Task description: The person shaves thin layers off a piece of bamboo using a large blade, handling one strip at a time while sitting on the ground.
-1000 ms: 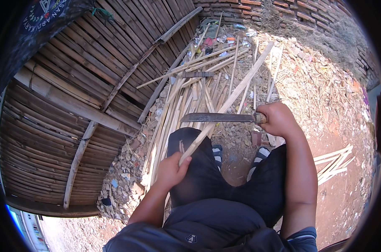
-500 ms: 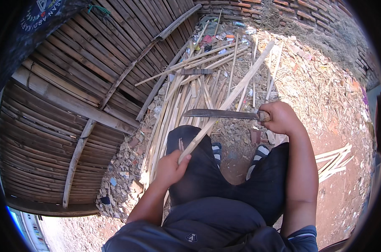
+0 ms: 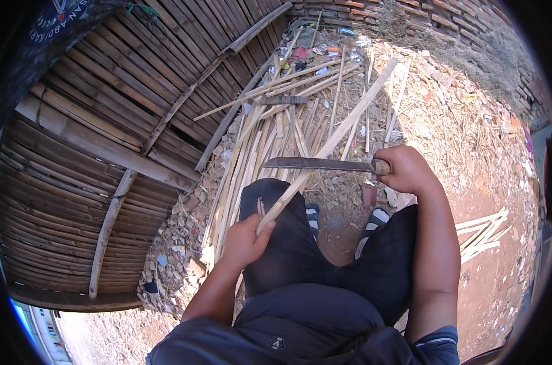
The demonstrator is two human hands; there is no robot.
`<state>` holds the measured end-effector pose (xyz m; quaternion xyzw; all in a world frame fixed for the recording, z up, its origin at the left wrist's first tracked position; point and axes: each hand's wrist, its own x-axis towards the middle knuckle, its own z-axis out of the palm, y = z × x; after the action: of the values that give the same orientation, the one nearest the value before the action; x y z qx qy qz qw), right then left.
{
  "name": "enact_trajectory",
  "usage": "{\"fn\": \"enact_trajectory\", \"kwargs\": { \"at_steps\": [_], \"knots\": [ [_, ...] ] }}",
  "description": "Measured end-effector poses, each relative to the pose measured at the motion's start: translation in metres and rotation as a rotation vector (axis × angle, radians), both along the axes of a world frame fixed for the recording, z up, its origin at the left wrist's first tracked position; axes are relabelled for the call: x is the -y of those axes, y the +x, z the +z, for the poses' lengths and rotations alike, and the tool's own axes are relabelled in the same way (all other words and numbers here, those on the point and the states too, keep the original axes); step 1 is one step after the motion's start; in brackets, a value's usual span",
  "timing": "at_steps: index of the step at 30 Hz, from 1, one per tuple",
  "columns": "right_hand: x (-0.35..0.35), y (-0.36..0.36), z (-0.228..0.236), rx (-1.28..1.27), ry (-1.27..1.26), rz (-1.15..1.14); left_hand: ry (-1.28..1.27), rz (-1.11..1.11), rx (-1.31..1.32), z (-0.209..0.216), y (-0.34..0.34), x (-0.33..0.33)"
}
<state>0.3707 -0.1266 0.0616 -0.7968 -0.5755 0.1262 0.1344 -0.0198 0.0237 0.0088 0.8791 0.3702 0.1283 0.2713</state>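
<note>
A long pale strip of bamboo or wood [image 3: 343, 129] slants from my left knee up and away to the right. Near its lower end my left hand [image 3: 247, 239] is closed around it, thumb along the top. My right hand [image 3: 403, 170] grips the wooden handle of a machete [image 3: 324, 163], out beyond my right knee. The dark blade points left and lies across the strip near its middle. Whether the edge bites into the wood cannot be made out. Beneath and to the left, many similar strips [image 3: 244, 176] are piled lengthwise on the ground.
A slatted bamboo wall [image 3: 75, 225] leans along the left. A brick wall [image 3: 452, 21] closes the far side. Rubble and shavings [image 3: 452, 121] cover the ground. A small stack of short strips [image 3: 483, 234] lies at the right. A short dark wood piece [image 3: 283, 100] rests on the pile.
The strip, the machete and both hands keep nearly the same places. Only a very slight shift of the whole picture shows.
</note>
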Motion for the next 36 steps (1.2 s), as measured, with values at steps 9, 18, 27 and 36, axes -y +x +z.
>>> {"fn": "enact_trajectory", "kwargs": {
  "at_steps": [9,18,27,36],
  "knots": [
    [0.012,0.038,-0.012,-0.155,0.145,-0.384,0.002,0.012,-0.003,0.000,-0.001,0.001],
    [0.011,0.032,-0.012,-0.241,0.051,-0.219,0.012,0.026,0.062,-0.006,-0.001,0.001],
    [0.008,0.006,-0.001,-0.007,0.113,-0.078,-0.005,0.050,0.069,-0.005,-0.001,0.004],
    [0.012,0.026,-0.012,-0.045,0.241,-0.295,0.049,0.029,0.058,-0.001,0.000,0.004]
  ]
}}
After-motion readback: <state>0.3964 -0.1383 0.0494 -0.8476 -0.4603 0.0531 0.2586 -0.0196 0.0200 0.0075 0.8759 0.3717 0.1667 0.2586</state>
